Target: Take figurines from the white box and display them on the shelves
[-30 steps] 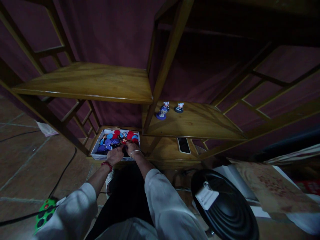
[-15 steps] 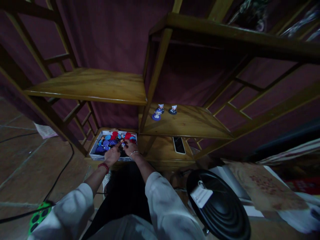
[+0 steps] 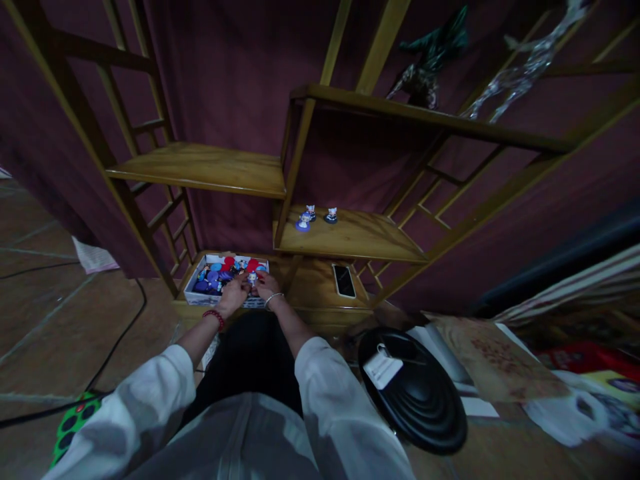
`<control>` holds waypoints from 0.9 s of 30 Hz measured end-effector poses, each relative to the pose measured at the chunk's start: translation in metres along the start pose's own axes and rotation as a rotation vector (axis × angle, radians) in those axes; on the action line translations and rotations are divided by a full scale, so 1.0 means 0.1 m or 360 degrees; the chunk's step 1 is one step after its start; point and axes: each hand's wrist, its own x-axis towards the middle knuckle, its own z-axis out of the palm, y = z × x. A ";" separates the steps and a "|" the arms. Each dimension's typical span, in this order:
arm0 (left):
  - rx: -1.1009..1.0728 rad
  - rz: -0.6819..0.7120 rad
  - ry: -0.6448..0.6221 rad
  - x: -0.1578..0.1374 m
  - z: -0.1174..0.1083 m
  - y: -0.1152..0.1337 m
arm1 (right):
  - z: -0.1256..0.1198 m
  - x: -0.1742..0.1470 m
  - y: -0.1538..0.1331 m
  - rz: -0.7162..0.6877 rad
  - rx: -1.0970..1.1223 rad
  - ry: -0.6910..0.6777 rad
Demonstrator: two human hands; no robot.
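A small purple-and-white figurine [image 3: 253,278] is held upright between the fingers of both hands, over the near right part of a white box [image 3: 200,299]. My left hand [image 3: 234,295] is closed at its left side, a red bead bracelet on the wrist. From the right, my right hand [image 3: 267,286] pinches it, with a pale bracelet on that wrist. The box holds several figurines and round bases in purple, blue and red. On the middle shelf [image 3: 350,237] stand a figurine on a purple base [image 3: 303,222] and two dark-based figurines, one being this right-hand one [image 3: 331,215].
A phone [image 3: 345,281] lies on the lowest shelf, right of the box. Above left is another wooden shelf [image 3: 200,163]. Sculptures stand on the top shelf, one dark green [image 3: 433,60]. A black round stool seat [image 3: 413,393] is at my right; a cable [image 3: 123,337] crosses the floor at left.
Both hands have come up slightly out of the box's contents, and the purple-and-white figurine now shows clearly between them. My view has tilted up, showing more of the top shelf.
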 end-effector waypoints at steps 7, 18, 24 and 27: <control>-0.0065 0.0097 0.0126 -0.20 -0.09 0.04 | -0.07 -0.20 -0.18 0.0225 0.0820 0.0065; -0.0362 0.0210 0.0223 -0.42 -0.09 0.00 | -0.19 -0.50 -0.32 0.0262 0.0870 0.0140; -0.0648 0.0190 0.0307 -0.40 -0.04 -0.05 | -0.22 -0.57 -0.41 0.0276 0.0921 0.0161; -0.0809 0.0189 0.0246 -0.39 -0.03 -0.08 | -0.23 -0.58 -0.45 0.0294 0.0946 0.0186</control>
